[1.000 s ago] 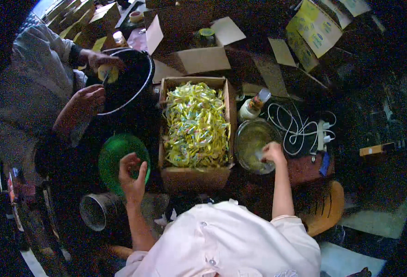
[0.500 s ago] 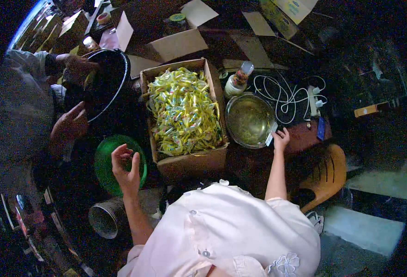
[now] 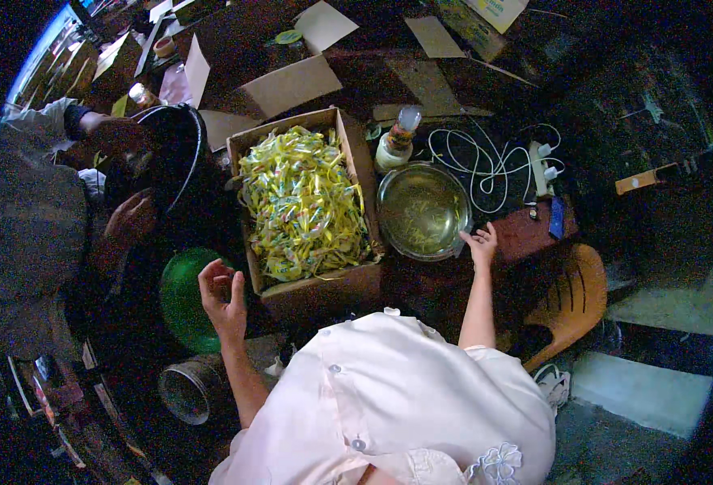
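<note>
My left hand [image 3: 223, 301] hovers over the right side of a green plastic basin [image 3: 187, 311], fingers loosely curled and thumb apart, with nothing visible in it. To its right stands a cardboard box [image 3: 316, 291] heaped with yellow-and-clear wrapped candies [image 3: 300, 202]. My right hand [image 3: 483, 246] is at the lower right rim of a round metal bowl [image 3: 397, 238], its fingers spread. A faint pale patch shows by its fingertips at the rim; I cannot make out what it is. Thin yellowish bits lie in the bowl.
Behind the bowl are a jar with a clear lid [image 3: 397, 141], a white cable [image 3: 486, 182] and a power strip [image 3: 542, 170]. At left a person's hand [image 3: 130, 214] is beside a dark bucket [image 3: 191, 162]. An orange slotted chair [image 3: 571, 303] stands at right.
The small pale slip in my right hand no longer shows clearly, and its fingers have spread. My left hand keeps its pose. The whole view has shifted slightly.
</note>
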### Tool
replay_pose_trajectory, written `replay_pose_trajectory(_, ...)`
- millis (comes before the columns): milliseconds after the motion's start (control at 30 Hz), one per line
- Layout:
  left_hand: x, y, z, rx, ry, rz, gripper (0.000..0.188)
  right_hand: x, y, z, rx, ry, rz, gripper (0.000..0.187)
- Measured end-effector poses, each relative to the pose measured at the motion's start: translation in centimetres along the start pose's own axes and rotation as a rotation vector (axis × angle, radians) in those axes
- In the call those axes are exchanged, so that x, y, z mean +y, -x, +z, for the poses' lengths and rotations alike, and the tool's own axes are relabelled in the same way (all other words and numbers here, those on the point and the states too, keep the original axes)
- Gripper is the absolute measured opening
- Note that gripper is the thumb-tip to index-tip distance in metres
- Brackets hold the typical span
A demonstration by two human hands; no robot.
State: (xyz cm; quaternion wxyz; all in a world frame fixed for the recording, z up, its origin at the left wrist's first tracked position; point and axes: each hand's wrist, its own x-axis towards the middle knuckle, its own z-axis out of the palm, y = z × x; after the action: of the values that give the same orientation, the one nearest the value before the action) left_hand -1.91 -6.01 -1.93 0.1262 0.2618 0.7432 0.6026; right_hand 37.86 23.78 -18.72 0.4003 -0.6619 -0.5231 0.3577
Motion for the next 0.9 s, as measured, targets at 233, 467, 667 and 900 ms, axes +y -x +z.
replay_pose_trajectory(233, 0.9, -0.2, 1.3, -0.014, 0.01, -0.033, 0.03, -1.8, 0.1, -0.5, -0.074, -0.082, 0.174, 0.084)
replay_pose_trajectory(467, 1.2, 0.0, 2.6, 0.036, -0.039, 0.039, 0.031, -6.5, -2.3, 2.6, 0.177, 0.068, -0.43, 0.081)
replay_pose_trajectory(667, 1.7, 0.0, 2.5, 0.017, -0.082, 0.059, 0.031, -14.8, -4.6, 11.8, -0.244, 0.028, -0.549, 0.109)
replay_pose_trajectory(900, 2.3, 0.6, 2.3, 0.093, -0.014, -0.068, 0.032, -20.6, -4.1, 18.0, -0.725, 0.42, -0.309, 0.087)
